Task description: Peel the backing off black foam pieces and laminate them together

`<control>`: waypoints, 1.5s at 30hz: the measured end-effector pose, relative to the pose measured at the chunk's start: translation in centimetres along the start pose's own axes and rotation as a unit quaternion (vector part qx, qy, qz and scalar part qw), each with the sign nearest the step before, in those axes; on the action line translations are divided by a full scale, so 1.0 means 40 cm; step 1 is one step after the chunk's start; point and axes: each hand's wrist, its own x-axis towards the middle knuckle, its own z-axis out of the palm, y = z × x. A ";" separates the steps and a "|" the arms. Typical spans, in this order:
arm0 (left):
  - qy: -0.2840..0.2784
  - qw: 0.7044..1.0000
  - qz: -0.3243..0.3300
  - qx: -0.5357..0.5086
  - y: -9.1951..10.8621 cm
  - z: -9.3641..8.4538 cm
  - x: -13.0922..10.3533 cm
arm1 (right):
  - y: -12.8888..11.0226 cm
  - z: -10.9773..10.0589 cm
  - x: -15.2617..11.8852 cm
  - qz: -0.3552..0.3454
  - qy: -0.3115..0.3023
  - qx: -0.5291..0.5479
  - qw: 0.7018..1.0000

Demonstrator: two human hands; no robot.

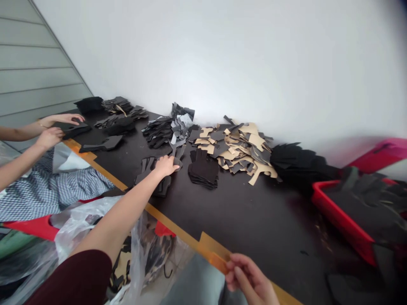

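Observation:
My left hand (165,166) reaches over the dark table, its fingers closed round a thin dark cut piece (178,157), just above a stack of black pieces (163,186). Right of it lies another neat stack of black pieces (203,169). At the table's front edge, my right hand (246,273) pinches the end of an orange-brown strip (214,250), its thumb and fingers pressed together. A heap of tan and black cut pieces (244,148) lies behind the two stacks.
At the left, another person's hands (59,127) handle a black piece. A red bin (343,220) with dark pieces stands at the right. More dark piles (159,131) line the white wall (222,55). Clear plastic bags (82,224) hang below the front edge.

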 end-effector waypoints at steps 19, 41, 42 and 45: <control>-0.028 0.999 -0.009 -0.015 0.026 -0.021 0.003 | 0.014 -0.028 0.011 -0.006 -0.081 -0.023 0.996; 0.118 0.992 -0.010 -0.032 0.070 -0.042 0.018 | 0.008 -0.013 0.007 -0.026 -0.069 -0.022 0.997; 0.138 0.989 -0.022 -0.038 0.070 -0.055 0.013 | 0.010 -0.015 0.006 -0.026 -0.071 -0.022 0.997; 0.211 0.975 -0.051 -0.052 0.070 -0.099 -0.018 | 0.006 -0.017 0.003 -0.022 -0.071 -0.001 0.997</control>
